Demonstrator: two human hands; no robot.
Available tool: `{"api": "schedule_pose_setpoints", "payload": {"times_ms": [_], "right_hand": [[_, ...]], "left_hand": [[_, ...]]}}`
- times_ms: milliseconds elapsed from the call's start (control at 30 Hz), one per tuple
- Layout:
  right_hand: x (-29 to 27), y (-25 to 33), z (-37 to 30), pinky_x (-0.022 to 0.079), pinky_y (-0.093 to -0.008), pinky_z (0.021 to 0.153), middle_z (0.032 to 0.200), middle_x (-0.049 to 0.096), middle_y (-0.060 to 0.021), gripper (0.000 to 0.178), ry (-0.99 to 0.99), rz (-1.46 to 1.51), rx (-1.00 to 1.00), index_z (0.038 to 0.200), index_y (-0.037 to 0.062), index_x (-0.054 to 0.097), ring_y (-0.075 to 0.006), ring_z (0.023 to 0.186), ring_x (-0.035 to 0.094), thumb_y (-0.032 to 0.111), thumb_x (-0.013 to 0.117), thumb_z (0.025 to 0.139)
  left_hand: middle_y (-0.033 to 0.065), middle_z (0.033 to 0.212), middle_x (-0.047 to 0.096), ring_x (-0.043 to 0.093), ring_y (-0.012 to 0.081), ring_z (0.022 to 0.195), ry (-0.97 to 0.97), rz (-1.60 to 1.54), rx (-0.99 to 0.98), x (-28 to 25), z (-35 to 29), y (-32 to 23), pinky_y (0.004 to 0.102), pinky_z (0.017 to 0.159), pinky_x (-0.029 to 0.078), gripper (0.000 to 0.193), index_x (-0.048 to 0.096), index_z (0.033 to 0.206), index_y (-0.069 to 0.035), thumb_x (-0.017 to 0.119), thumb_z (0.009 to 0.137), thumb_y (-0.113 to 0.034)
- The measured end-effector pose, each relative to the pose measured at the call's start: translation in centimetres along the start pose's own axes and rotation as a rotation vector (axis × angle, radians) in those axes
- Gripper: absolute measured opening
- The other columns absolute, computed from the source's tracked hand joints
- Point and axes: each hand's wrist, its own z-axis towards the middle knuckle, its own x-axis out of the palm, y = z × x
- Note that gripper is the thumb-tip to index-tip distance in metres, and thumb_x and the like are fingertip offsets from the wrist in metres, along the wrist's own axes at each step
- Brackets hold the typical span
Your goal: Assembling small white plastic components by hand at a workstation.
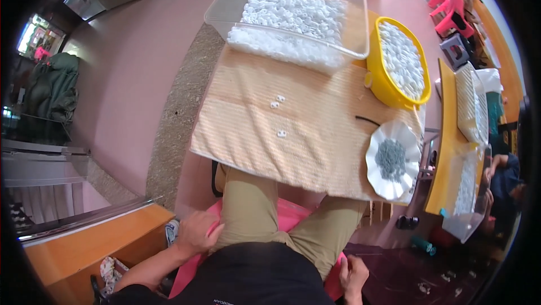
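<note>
My left hand (197, 233) is low beside my left thigh, its fingers curled at the edge of the pink chair (293, 213) I sit on. On the other side, my right hand (354, 274) hangs beside the chair with bent fingers; whether it grips anything is hidden. In front of my knees stands a table with a striped tan cloth (248, 119). Three small white plastic pieces with holes lie on it: one piece (282, 133) nearer me, another piece (274, 105) and a third piece (280, 98) farther off.
A clear bin (360, 40) of white ring-like parts fills the table's far side. Right of it stands a yellow basket (372, 68) of white parts. A fluted white dish (378, 178) holds small grey pieces, near a black strip (367, 119). Another person works at a table (439, 186) on the right.
</note>
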Motion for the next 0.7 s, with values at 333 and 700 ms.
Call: {"api": "schedule_pose_setpoints", "payload": {"times_ms": [333,700], "right_hand": [[0.3,-1.1,-0.2,0.045,-0.0381,0.055,0.070,0.057,-0.0157,0.003,-0.048,0.014,0.079,0.082,-0.0010,0.062,-0.0313,0.060,0.058,0.002,0.061,0.082],[-1.0,-1.2,0.1,0.048,-0.0422,0.071,0.086,0.064,-0.0122,0.023,0.151,-0.089,0.467,0.092,0.0048,0.065,-0.0301,0.081,0.062,0.022,0.069,0.077]], "left_hand": [[0.0090,0.079,0.066,0.063,0.0274,0.069,-0.110,0.013,-0.029,1.2,-0.8,1.6,0.0369,0.063,0.051,0.010,0.065,0.081,-0.007,0.068,0.071,-0.010],[0.0105,0.082,0.060,0.059,0.0299,0.080,0.024,0.060,-0.199,-0.6,-0.3,0.9,0.0390,0.072,0.049,0.012,0.059,0.092,-0.006,0.054,0.081,-0.008]]}}
